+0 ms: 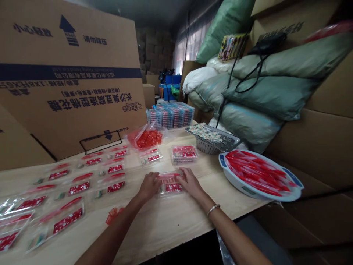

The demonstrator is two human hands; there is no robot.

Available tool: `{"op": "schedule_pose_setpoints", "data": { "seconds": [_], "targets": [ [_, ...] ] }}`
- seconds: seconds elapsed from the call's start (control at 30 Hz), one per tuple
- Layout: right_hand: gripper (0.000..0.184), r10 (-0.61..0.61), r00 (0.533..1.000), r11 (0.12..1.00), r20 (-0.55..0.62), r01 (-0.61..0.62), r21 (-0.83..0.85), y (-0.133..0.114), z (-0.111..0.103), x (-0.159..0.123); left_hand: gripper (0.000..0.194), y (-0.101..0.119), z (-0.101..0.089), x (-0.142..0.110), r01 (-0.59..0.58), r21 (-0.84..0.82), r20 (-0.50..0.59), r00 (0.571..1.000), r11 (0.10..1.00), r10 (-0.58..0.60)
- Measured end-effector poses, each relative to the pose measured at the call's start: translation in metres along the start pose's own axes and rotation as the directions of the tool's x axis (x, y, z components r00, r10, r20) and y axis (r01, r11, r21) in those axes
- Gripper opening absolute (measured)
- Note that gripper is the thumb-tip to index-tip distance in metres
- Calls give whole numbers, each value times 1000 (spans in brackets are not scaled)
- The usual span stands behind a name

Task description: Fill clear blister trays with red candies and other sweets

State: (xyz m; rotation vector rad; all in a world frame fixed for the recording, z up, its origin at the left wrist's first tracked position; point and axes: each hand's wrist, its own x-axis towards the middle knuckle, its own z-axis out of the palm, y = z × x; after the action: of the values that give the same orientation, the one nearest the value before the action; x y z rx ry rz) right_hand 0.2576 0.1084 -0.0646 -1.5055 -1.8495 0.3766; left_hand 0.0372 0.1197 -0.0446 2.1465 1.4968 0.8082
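Observation:
On the wooden table lies a clear plastic case (170,188) holding a red patterned packet and other red pieces. My left hand (149,187) is closed on its left edge, and my right hand (191,184) grips the right edge, with the fingers bent over the upper corner. Just beyond them sits a short stack of similar cases (184,154). To its left is a single filled case (151,157). Some clear red pieces (112,216) lie beside my left forearm.
Rows of filled cases (79,188) cover the left side. A white basin (239,187) of red stick-like pieces stands right. Behind it, a tray (212,138) of small packets rests on a basket. A bag of red pieces (149,139), stacked cases (171,115) and a large carton (68,95) stand behind.

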Motion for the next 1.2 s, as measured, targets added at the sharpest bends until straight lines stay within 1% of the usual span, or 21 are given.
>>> {"op": "schedule_pose_setpoints", "data": {
  "seconds": [0.13, 0.23, 0.3, 0.37, 0.4, 0.43, 0.5, 0.53, 0.57, 0.63, 0.73, 0.77, 0.8, 0.83, 0.9, 0.93, 0.97, 1.0, 1.03, 1.1, 1.2],
  "targets": [
    [27, 9, 998, 995, 59, -3, -95, -1, 4, -1, 36, -10, 8, -9, 30, -13, -17, 999, 999, -30],
    [22, 39, 993, 982, 108, -19, -185, -9, 5, 5, 30, -11, 12, -9, 52, -13, -13, 999, 999, -53],
    [24, 49, 990, 972, 135, -16, -234, -14, 4, 7, 27, -11, 15, -8, 55, -10, -5, 998, 998, -55],
    [32, 25, 984, 967, 176, 21, -253, -18, 0, 5, 26, -9, 17, -8, 49, -8, -5, 999, 999, -49],
    [41, -10, 973, 966, 231, 69, -249, -20, -3, 3, 27, -8, 19, -9, 46, -10, -6, 999, 999, -47],
    [54, -56, 949, 963, 309, 133, -234, -22, -6, 0, 27, -8, 19, -10, 45, -16, -7, 999, 999, -45],
    [83, -144, 867, 946, 478, 261, -190, -27, -13, -5, 27, -7, 21, -12, 49, -35, -6, 999, 998, -49],
    [94, -169, 823, 936, 542, 307, -173, -31, -15, -7, 26, -6, 21, -13, 55, -48, -7, 998, 997, -55],
    [102, -179, 794, 928, 581, 332, -168, -35, -17, -10, 27, -6, 21, -15, 63, -62, -12, 998, 996, -64],
    [104, -183, 777, 921, 602, 350, -172, -43, -19, -13, 31, -6, 21, -20, 83, -96, -33, 996, 992, -86],
    [92, -236, 763, 911, 602, 389, -136, -47, -28, -11, 43, -8, 22, -33, 107, -157, -80, 989, 982, -121],
    [87, -262, 767, 904, 586, 407, -130, -45, -34, -6, 46, -8, 22, -38, 106, -185, -89, 988, 977, -124],
    [84, -281, 784, 895, 553, 422, -143, -40, -42, 2, 48, -9, 22, -42, 103, -214, -88, 988, 971, -124],
    [81, -293, 813, 886, 503, 429, -177, -34, -51, 13, 50, -10, 23, -45, 102, -238, -78, 989, 966, -123],
    [80, -290, 884, 865, 367, 406, -294, -17, -71, 43, 52, -10, 22, -49, 99, -255, -42, 993, 962, -114],
    [82, -282, 909, 855, 306, 383, -351, -8, -80, 61, 52, -9, 21, -49, 94, -245, -23, 994, 965, -103],
    [84, -263, 919, 845, 295, 367, -388, 2, -86, 80, 52, -8, 20, -49, 84, -225, -4, 996, 971, -87],
    [85, -233, 921, 842, 311, 352, -408, 11, -90, 97, 52, -7, 18, -49, 72, -204, 15, 997, 976, -70],
    [87, -192, 916, 843, 353, 338, -418, 20, -90, 112, 52, -5, 18, -48, 59, -184, 33, 998, 981, -54],
    [90, -120, 888, 847, 444, 325, -420, 36, -85, 134, 53, -3, 17, -46, 47, -148, 67, 997, 988, -38],
    [92, -77, 857, 841, 510, 330, -428, 56, -74, 144, 54, 0, 20, -46, 57, -114, 83, 995, 992, -48]
  ]
}}
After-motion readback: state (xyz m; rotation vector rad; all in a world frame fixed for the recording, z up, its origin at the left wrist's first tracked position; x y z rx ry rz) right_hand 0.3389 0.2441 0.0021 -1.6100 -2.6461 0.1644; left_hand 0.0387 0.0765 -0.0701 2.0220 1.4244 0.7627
